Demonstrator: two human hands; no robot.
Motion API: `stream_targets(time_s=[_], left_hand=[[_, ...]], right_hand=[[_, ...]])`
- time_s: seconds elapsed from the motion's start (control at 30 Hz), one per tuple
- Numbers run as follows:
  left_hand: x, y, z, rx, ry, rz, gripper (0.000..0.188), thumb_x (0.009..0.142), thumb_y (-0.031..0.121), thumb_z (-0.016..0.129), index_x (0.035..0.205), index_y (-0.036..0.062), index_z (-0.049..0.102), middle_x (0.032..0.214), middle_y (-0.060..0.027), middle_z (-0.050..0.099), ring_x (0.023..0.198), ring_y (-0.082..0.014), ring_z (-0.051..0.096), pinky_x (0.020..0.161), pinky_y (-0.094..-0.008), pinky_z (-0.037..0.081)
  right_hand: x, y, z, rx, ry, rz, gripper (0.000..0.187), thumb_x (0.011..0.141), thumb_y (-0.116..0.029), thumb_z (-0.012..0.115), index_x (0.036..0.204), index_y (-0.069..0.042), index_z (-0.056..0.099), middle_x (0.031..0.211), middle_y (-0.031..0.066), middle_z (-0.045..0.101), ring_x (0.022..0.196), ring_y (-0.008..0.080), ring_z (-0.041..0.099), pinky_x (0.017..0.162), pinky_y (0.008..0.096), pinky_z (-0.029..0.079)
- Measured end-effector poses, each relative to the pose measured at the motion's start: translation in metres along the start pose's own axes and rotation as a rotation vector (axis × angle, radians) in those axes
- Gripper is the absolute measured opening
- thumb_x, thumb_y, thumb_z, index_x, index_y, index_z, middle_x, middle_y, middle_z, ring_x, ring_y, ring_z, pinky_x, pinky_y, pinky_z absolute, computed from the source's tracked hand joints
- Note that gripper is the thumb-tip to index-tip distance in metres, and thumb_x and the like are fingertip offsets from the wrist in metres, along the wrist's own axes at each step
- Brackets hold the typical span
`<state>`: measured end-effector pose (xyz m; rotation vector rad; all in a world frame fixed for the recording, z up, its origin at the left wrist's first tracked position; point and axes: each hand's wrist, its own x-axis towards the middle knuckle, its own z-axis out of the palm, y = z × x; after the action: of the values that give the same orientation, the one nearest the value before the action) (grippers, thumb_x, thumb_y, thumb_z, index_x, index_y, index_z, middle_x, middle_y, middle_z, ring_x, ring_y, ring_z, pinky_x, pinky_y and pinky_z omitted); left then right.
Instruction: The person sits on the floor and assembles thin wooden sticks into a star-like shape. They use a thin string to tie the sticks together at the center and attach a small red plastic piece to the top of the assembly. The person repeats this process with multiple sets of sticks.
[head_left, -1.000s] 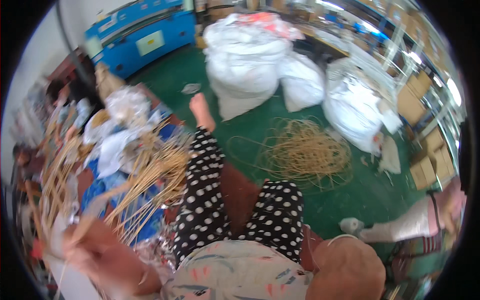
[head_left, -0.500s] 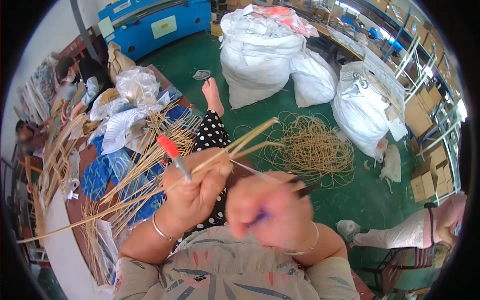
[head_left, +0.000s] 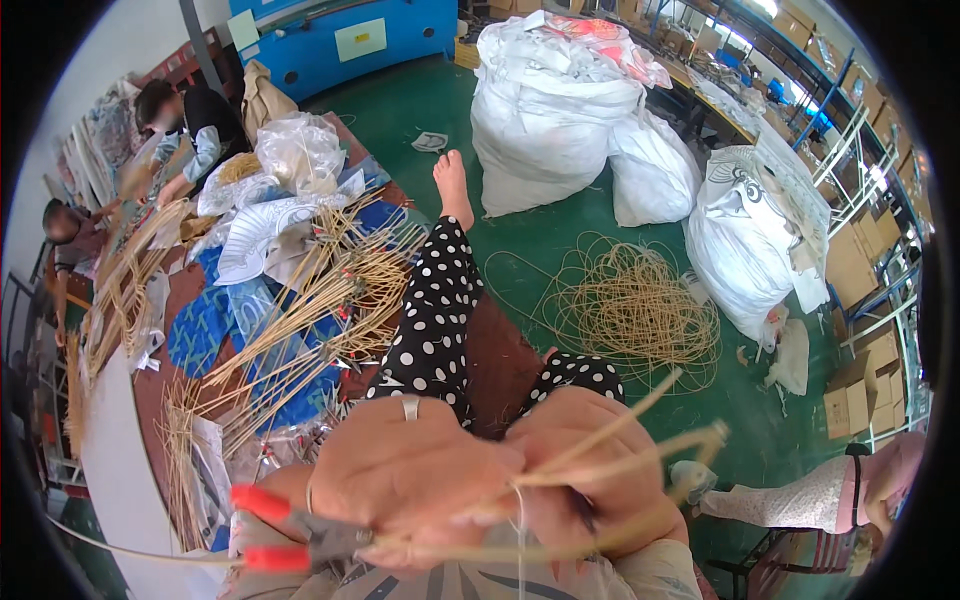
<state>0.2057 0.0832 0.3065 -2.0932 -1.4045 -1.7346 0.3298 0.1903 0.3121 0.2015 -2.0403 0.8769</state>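
Low in front of my body, my left hand [head_left: 410,475] is closed around thin bamboo strips [head_left: 610,430], whose ends stick out to the right, blurred. A metal spring clamp with red handle tips [head_left: 275,557] sits at this hand, its jaws at the strips. White string [head_left: 520,530] is wrapped around the strips between my hands and hangs straight down. My right hand [head_left: 590,480] is closed close against the left, behind the strips. A small dark purple thing shows between its fingers, mostly hidden.
On the left table [head_left: 115,440] lie bundled bamboo strips [head_left: 300,310], more red-tipped clamps and plastic bags [head_left: 300,150]. Coiled cane [head_left: 635,315] lies on the green floor. White sacks [head_left: 550,120] stand beyond. Two people sit far left; another person's sleeve [head_left: 790,490] shows at right.
Both hands have come down toward my body and together. The clamp has swung from upright beside the left hand to lying sideways below it. The view has shifted slightly.
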Motion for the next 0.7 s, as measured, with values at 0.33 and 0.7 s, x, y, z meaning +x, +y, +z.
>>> stream_targets(time_s=[0.33, 0.7], left_hand=[[-0.028, -0.054, 0.03, 0.301, 0.151, -0.212, 0.008, 0.079, 0.006, 0.054, 0.084, 0.0021, 0.059, 0.068, -0.0087, 0.059, 0.055, -0.0213, 0.057, 0.047, -0.0279, 0.044], [-0.011, -0.014, -0.007, 0.188, -0.028, -0.034, 0.018, 0.068, 0.004, 0.064, 0.085, 0.0007, 0.058, 0.069, -0.008, 0.06, 0.049, -0.0191, 0.055, 0.04, -0.0278, 0.041]], right_hand=[[-0.026, 0.065, 0.043, 0.345, 0.169, 0.52, 0.008, 0.077, -0.007, 0.059, 0.073, -0.003, 0.053, 0.06, 0.0058, 0.051, 0.052, 0.0133, 0.048, 0.047, 0.0251, 0.037], [-0.011, -0.002, 0.014, 0.83, -0.108, 0.123, 0.01, 0.07, -0.006, 0.061, 0.075, -0.003, 0.053, 0.065, 0.0072, 0.054, 0.052, 0.0179, 0.052, 0.047, 0.0271, 0.04]])
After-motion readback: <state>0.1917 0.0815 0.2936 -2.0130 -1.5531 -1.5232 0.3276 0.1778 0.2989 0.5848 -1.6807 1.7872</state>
